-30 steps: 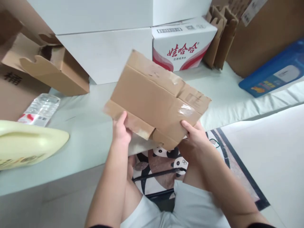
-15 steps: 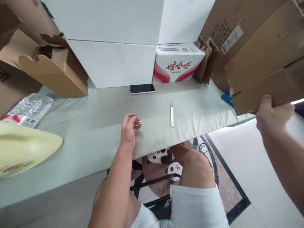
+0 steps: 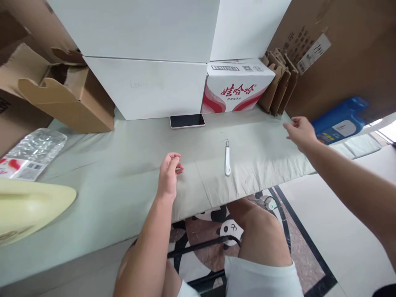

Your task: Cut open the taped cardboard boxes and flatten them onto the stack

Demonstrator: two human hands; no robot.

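Observation:
My left hand rests on the cloth-covered table, its fingers loosely curled and nothing visible in them. To its right lies a white utility knife, apart from both hands. My right hand reaches over the table's right side with thumb and fingers slightly apart, holding nothing. Close behind it is a blue bottle with a white label, partly covered by the hand and wrist. Several folded brown cardboard pieces stand upright beyond the right hand, beside a white and red carton.
A phone lies before large white boxes. At left are an opened brown carton, crumpled clear plastic packaging and a pale yellow object. A big brown box borders the right; the table's front edge crosses above my knees.
The brown cardboard piece has left my right hand, which has moved left and inward over the table. The blue bottle is now uncovered. My left hand stays nearly still.

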